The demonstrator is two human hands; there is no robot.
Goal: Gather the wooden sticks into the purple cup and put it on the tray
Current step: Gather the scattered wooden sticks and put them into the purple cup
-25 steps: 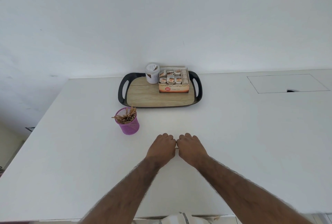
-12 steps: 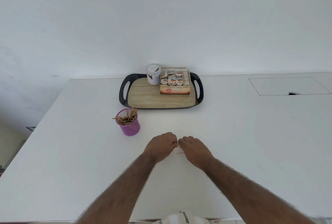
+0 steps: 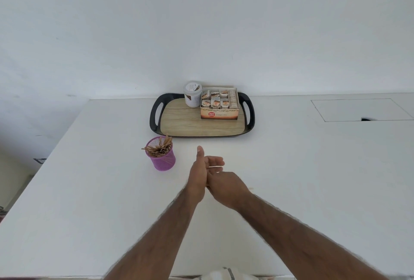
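Left of our fingers: purple cup (image 3: 161,161), wooden sticks (image 3: 159,147) inside.
Beyond them: tray (image 3: 186,121).
Left hand (image 3: 199,173): fingers released.
Right hand (image 3: 227,187): fingers hidden (we cannot tell).

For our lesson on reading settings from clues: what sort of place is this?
Probably an office or home tea corner: a white counter against a bare wall, a tray holding a box of tea sachets and a jar, and a purple cup of wooden sticks.
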